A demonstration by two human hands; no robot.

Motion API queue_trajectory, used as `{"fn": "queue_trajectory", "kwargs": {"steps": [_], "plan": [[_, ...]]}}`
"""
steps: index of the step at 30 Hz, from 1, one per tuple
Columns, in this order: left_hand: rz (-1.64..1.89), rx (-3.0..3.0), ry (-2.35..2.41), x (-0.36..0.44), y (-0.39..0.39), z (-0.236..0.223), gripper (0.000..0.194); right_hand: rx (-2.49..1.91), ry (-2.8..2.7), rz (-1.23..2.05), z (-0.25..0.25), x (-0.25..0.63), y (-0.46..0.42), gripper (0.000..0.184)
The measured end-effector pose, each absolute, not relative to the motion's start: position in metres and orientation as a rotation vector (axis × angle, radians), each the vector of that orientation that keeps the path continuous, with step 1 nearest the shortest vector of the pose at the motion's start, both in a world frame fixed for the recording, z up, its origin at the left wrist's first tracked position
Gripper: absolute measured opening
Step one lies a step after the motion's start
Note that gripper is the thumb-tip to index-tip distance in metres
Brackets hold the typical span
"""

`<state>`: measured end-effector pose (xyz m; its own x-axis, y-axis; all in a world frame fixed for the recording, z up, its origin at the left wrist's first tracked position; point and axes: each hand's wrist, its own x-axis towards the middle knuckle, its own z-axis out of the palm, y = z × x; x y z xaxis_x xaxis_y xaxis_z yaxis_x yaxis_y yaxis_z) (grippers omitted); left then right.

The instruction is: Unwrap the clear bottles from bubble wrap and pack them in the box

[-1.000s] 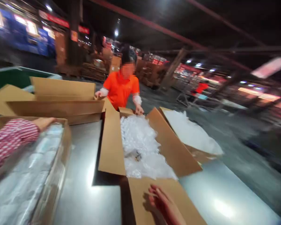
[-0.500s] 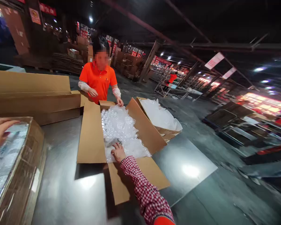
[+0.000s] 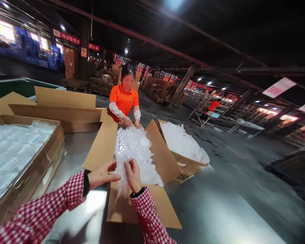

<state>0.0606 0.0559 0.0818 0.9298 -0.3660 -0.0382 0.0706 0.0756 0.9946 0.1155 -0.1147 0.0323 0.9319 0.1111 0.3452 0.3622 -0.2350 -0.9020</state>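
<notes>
My left hand (image 3: 101, 175) and my right hand (image 3: 133, 175) both pinch the near edge of a clear plastic bag (image 3: 133, 149) full of small clear bottles. The bag lies in a long open cardboard box (image 3: 103, 145) on a metal table (image 3: 77, 149). Both hands lift the bag's edge above the box's front flap. At the far end of the box a person in an orange shirt (image 3: 124, 100) holds the other end of the bag with both hands.
A shallow cardboard tray of wrapped clear goods (image 3: 17, 152) sits at the left. Behind it stand empty open boxes (image 3: 63, 108). A smaller box with a plastic bag (image 3: 183, 144) stands right of the long box. The floor and stacked pallets lie beyond.
My left hand left the tray at the left and came over to the bag. My right hand rose from inside the box; both now grip the bag's edge. The co-worker took hold of the far end.
</notes>
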Motion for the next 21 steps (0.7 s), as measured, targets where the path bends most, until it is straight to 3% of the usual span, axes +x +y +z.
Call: {"fn": "queue_trajectory", "kwargs": {"steps": [5, 13, 21], "plan": [[-0.267, 1.15, -0.003, 0.041, 0.017, 0.05, 0.042, -1.483, -0.299, -0.062, 0.028, 0.096, -0.125, 0.025], [0.028, 1.233, 0.152, 0.048, 0.018, 0.019, 0.047, -1.115, -0.3, 0.474, 0.027, 0.094, -0.142, 0.03], [0.008, 1.452, 0.143, 0.043, -0.01, 0.012, 0.05, -1.101, -0.236, 0.448, 0.005, 0.103, -0.161, 0.033]]}}
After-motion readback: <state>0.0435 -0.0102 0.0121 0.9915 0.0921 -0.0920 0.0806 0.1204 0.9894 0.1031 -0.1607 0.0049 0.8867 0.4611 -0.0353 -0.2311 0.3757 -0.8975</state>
